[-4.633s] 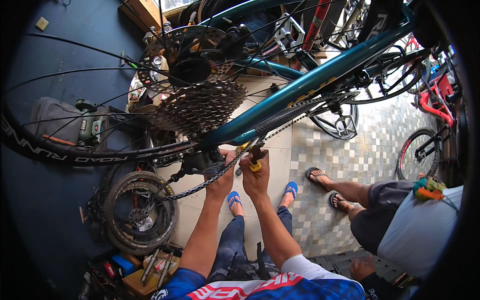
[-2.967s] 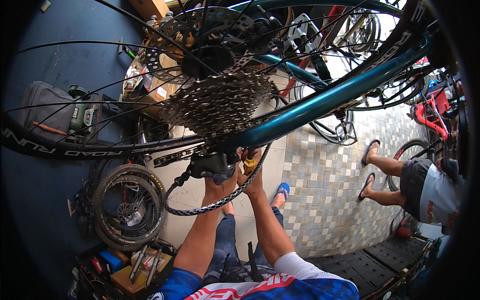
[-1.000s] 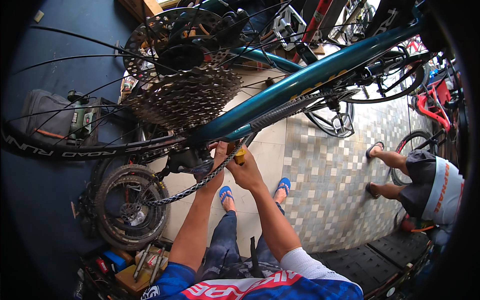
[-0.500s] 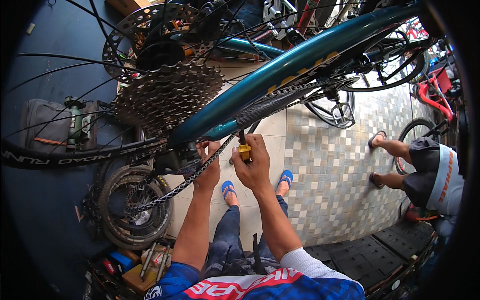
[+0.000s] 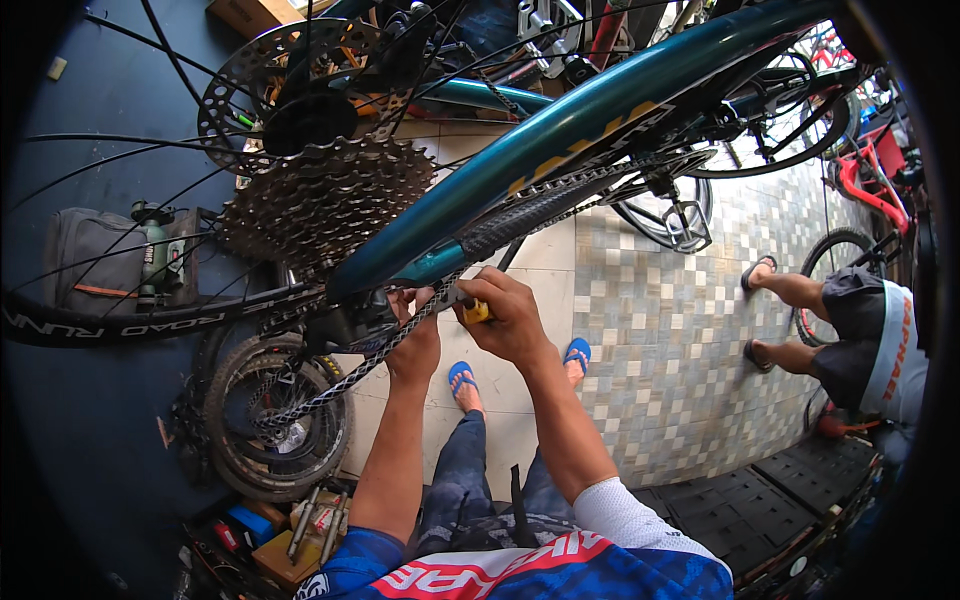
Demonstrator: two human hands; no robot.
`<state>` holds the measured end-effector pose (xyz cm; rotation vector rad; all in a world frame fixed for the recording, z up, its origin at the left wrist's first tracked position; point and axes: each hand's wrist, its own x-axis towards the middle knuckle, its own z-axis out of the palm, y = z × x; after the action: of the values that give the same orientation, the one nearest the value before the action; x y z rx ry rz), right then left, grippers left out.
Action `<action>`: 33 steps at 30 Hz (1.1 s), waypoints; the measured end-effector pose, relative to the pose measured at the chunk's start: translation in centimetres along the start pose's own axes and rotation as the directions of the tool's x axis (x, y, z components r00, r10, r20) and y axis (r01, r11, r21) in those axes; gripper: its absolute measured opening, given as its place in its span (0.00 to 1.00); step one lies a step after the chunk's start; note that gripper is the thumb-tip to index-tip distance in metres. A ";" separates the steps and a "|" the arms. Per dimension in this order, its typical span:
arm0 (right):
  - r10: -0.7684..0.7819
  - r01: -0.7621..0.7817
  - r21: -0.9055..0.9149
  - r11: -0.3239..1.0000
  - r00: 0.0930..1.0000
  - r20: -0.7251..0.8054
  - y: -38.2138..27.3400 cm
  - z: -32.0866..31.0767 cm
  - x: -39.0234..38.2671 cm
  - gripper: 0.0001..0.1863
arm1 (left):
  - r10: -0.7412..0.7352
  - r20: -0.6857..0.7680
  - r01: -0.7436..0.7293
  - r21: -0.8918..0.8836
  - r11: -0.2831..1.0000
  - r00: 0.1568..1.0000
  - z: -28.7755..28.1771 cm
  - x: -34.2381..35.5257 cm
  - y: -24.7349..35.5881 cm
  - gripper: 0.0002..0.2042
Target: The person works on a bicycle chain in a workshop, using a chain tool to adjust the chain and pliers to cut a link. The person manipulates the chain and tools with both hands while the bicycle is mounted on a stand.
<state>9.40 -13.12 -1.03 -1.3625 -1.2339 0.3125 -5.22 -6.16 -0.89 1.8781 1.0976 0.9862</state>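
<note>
A bicycle's teal frame tube (image 5: 570, 135) slants across the upper view, with a cassette (image 5: 325, 205) at its lower left end. Below that end hangs a black rear derailleur (image 5: 350, 322), and the chain (image 5: 340, 385) runs down past it. My left hand (image 5: 415, 350) is closed behind the chain beside the derailleur; its fingertips are partly hidden, and what they pinch cannot be made out. In my right hand (image 5: 508, 315) is a yellow-handled tool (image 5: 475, 312), its flat grey end pointing left toward the chain and my left fingers.
A spoked rear wheel with a black rim (image 5: 150, 325) fills the left. Small wheels (image 5: 280, 420) stand below it, near a box of parts (image 5: 285, 550). Another person (image 5: 850, 330) is at the right, beside parked bicycles. A grey bag (image 5: 95, 260) lies far left.
The yellow-handled tool has turned from pointing up at the frame to pointing left at the chain. My right hand has rotated with it; my left hand stays near the derailleur.
</note>
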 end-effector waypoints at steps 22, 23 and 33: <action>0.005 0.042 0.151 0.988 0.955 -0.296 -2.0 -3.9 -3.7 0.04 | 0.464 0.545 -0.704 0.637 0.312 0.699 -5.0 3.2 8.8 0.24; -0.025 0.066 0.134 0.989 0.958 -0.286 -2.3 -4.3 -3.7 0.04 | 0.416 0.533 -0.662 0.693 0.284 0.737 -5.0 3.3 8.6 0.22; 0.177 -0.170 0.112 0.979 0.983 -0.048 -3.2 -4.6 -6.2 0.06 | 0.391 0.499 -0.634 0.622 0.459 0.773 -4.4 5.9 8.4 0.07</action>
<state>9.12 -21.41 -0.10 -1.3792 -1.0380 0.4526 -4.17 -2.94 9.70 3.1117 0.8010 0.4875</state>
